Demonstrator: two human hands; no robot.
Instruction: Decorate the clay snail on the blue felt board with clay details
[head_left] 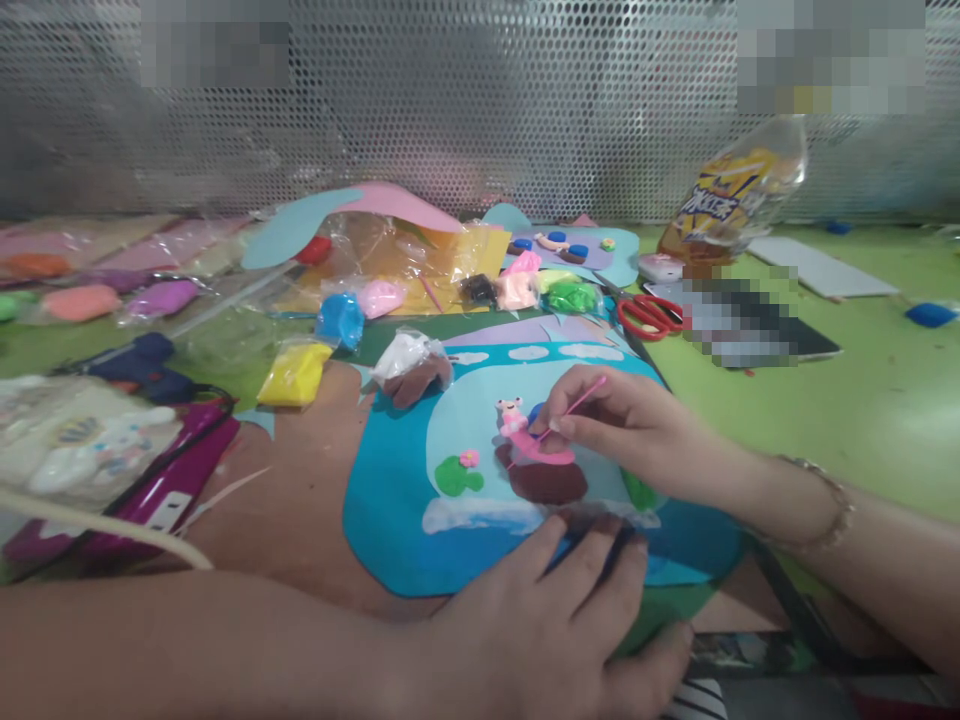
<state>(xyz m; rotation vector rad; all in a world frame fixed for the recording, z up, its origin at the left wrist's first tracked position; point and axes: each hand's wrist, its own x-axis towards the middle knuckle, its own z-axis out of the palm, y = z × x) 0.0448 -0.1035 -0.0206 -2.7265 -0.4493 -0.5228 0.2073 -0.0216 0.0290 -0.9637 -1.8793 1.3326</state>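
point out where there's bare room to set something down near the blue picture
Widest free patch: the green table right of the blue picture, between the right hand and the white sheet. A smaller one: the brown sheet between the yellow clay bag and the left hand. Crowded behind the picture: clay bags and red scissors.

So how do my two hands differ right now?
The left hand lies flat, fingers spread, on the blue picture; the right hand is pinched around a thin pink stick. The right wrist wears a bracelet; the left is bare. Both rest on the picture.
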